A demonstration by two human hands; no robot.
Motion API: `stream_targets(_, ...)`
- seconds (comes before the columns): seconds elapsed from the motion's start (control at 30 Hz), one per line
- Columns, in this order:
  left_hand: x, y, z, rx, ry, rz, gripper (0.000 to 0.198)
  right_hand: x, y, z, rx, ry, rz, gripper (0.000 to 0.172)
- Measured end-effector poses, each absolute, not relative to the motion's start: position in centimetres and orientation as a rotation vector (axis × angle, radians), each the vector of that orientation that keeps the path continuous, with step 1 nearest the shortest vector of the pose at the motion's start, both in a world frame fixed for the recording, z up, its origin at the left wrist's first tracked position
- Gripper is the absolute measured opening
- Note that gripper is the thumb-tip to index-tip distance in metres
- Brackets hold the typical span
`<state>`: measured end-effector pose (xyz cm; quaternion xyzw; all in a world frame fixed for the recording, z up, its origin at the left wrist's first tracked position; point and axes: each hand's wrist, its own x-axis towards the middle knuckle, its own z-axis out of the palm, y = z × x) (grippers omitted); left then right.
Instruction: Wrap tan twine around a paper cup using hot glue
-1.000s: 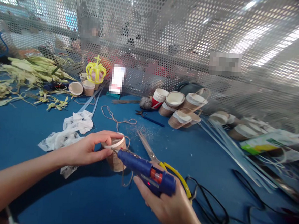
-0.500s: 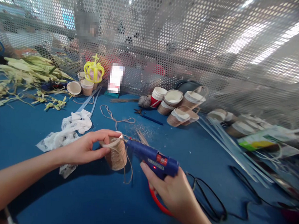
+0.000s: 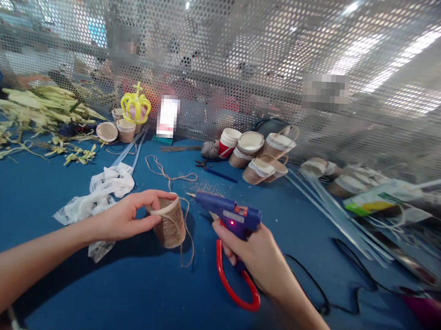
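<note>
My left hand [image 3: 137, 214] grips the rim of a small cup [image 3: 172, 227] wrapped in brown twine, tilted over the blue table. A loose end of twine [image 3: 190, 240] trails from the cup's right side. In my right hand [image 3: 254, 251] is a blue hot glue gun [image 3: 225, 210] with a glowing red light, its nozzle pointing left and apart from the cup. Red-handled scissors [image 3: 249, 306] lie below the glue gun, their blades partly hidden by it and my right hand.
White crumpled plastic [image 3: 111, 180] lies behind my left forearm. Farther back are twine-wrapped cups [image 3: 257, 170], a grey yarn ball [image 3: 209, 149], pliers [image 3: 218, 172] and a yellow crown [image 3: 135, 105]. Clear glue sticks [image 3: 333, 211] and a black cord [image 3: 310, 285] lie right, dried husks [image 3: 48, 102] left.
My right hand has drawn the glue gun's nozzle away from the cup's rim, up and to the right. The scissors' red handle shows more fully. My left hand still holds the cup.
</note>
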<state>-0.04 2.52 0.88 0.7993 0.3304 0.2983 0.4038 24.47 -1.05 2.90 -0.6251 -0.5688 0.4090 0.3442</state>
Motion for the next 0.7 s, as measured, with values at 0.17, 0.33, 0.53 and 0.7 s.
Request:
stream_targets(0.17,0.0,2.5,1.2,2.049,0.861,0.753,0.016,26.5,1.7,2.6,-1.627,-1.253,0.936,0.028)
stream_targets(0.33,-0.3,2.5,1.2,2.084,0.845,0.762,0.013,28.6,4.7,0.4,-1.752,-1.240,0.842,0.023)
stream_targets(0.53,-0.4,2.7,0.8,2.176,0.820,0.796,0.011,29.2,6.3,-0.6,-1.951,-1.398,0.649,0.025)
stream_targets(0.7,-0.4,2.6,0.9,2.201,0.811,0.835,0.010,27.6,5.1,1.9,-2.096,-1.526,0.272,0.032)
